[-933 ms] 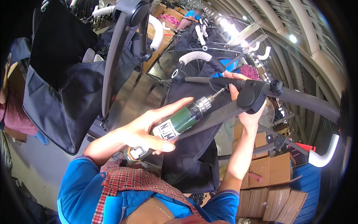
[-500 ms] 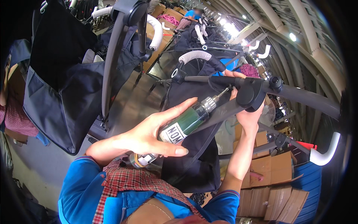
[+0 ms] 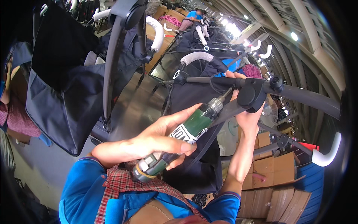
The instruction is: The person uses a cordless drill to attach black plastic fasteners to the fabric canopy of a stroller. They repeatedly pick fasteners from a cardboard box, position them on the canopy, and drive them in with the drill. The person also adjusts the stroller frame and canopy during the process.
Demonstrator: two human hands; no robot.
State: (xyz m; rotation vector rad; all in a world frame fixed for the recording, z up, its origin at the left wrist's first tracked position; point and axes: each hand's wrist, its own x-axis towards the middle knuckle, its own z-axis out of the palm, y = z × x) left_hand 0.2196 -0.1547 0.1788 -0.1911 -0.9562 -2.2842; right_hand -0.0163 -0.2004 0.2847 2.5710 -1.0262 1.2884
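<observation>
My left hand (image 3: 158, 140) is closed round the body of a dark green inline electric screwdriver (image 3: 195, 121) with a white label and a yellow band near its rear end. Its bit slants up and right, the tip meeting the dark frame beside a round black hub (image 3: 250, 96). My right hand (image 3: 249, 120) grips the stroller frame (image 3: 227, 81) from behind at that hub; the tube and hub hide part of its fingers. Black fabric (image 3: 192, 99) hangs from the frame below, and a handle with a pale cover (image 3: 197, 57) curves beyond it.
Another dark stroller (image 3: 63, 93) stands at my left, with a person's arm (image 3: 5, 87) at the far left edge. Cardboard boxes (image 3: 274, 170) and a white-gripped handle (image 3: 328, 155) are at the right. Farther back, a person in blue (image 3: 194, 15) is among more strollers.
The screwdriver has rolled and steepened slightly in my left hand, whose fingers have closed further round it. Its bit has gone closer to the frame; my right hand keeps its hold.
</observation>
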